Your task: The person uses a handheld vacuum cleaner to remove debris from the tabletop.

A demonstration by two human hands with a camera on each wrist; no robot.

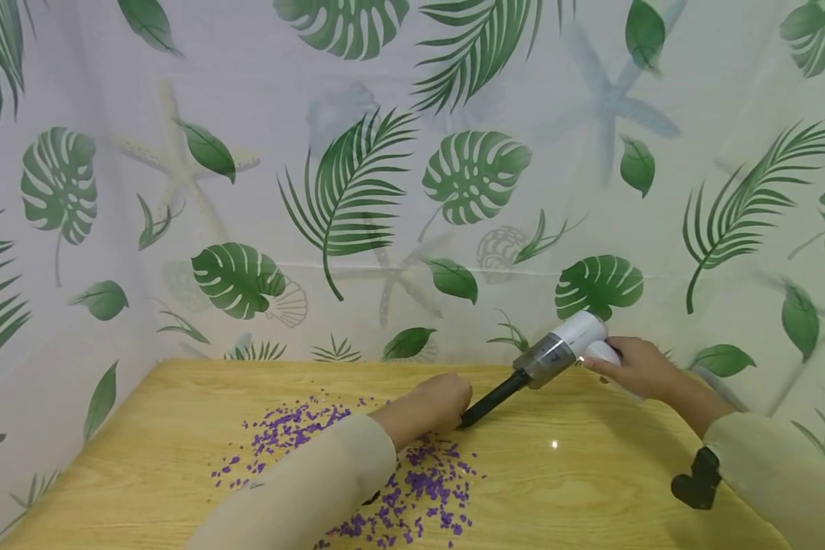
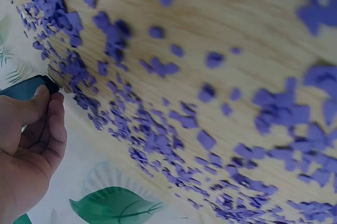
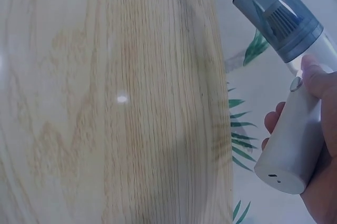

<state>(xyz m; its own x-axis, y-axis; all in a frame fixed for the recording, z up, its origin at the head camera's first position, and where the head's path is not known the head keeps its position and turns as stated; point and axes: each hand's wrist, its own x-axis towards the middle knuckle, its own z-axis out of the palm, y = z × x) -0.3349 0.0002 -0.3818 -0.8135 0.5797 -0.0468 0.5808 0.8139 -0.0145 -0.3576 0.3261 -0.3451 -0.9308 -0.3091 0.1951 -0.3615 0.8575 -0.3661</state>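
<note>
My right hand (image 1: 642, 368) grips the white handle of a handheld vacuum cleaner (image 1: 548, 357), its thumb near the round button in the right wrist view. The vacuum has a white body, a clear grey dust cup (image 3: 276, 16) and a long black nozzle (image 1: 495, 399) slanting down to the left. My left hand (image 1: 440, 401) pinches the nozzle near its tip; in the left wrist view thumb and fingers (image 2: 55, 121) close on its dark end. Purple paper scraps (image 1: 429, 485) lie scattered on the wooden table beside and below the left hand.
The wooden table (image 1: 557, 489) reaches back to a leaf-printed cloth wall (image 1: 399, 176). More purple scraps (image 1: 296, 424) spread beyond my left forearm, which hides part of the table. A black device (image 1: 697, 481) sits at the right sleeve.
</note>
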